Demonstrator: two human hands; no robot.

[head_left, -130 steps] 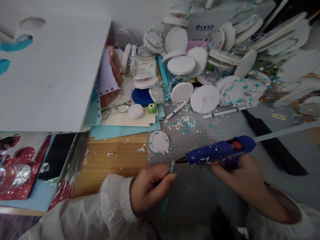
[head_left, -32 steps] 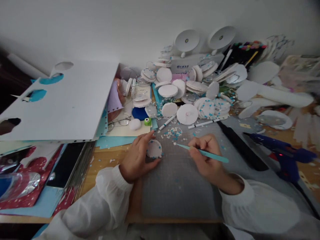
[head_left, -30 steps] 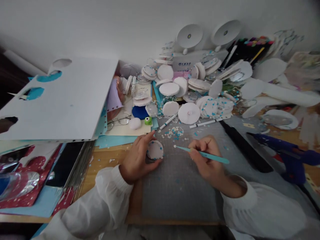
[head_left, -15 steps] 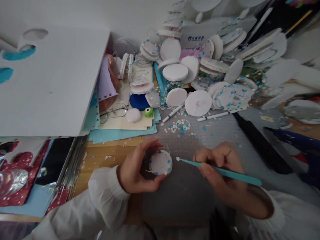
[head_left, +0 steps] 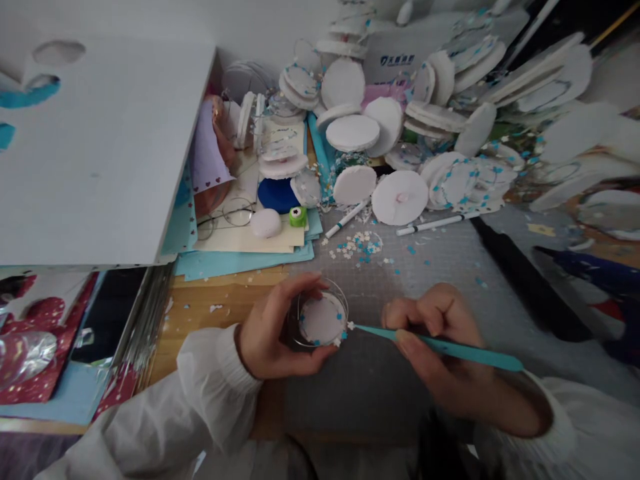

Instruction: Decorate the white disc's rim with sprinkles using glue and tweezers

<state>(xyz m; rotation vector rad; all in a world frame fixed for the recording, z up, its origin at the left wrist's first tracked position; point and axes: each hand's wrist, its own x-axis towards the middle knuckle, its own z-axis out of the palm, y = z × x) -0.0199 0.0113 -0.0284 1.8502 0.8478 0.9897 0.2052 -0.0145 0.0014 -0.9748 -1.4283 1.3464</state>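
My left hand (head_left: pixel 283 333) curls its thumb and fingers around a small white disc (head_left: pixel 323 320) ringed by thin wire, with blue and white flower bits along the edge. In my right hand (head_left: pixel 435 340) is a pair of teal tweezers (head_left: pixel 460 350), pinched between thumb and fingers. At the tweezers' tip sits a tiny white flower (head_left: pixel 351 325), right at the disc's right edge; whether it touches the wire I cannot tell. Beyond the hands, a scatter of small blue and white flower pieces (head_left: pixel 357 247) lies on the grey cutting mat (head_left: pixel 350 407).
Many white discs (head_left: pixel 400 198) with wire and flowers are piled at the back. A green craft punch (head_left: pixel 297 216), glasses (head_left: pixel 237 213) and papers lie at the left, beside a large white board (head_left: pixel 100 153). A blue glue gun (head_left: pixel 585 267) and a black strip (head_left: pixel 530 280) lie right.
The tweezers with the white flower have moved left to the disc's right edge. The disc is tilted slightly differently in my left hand, and more of the wire loop shows.
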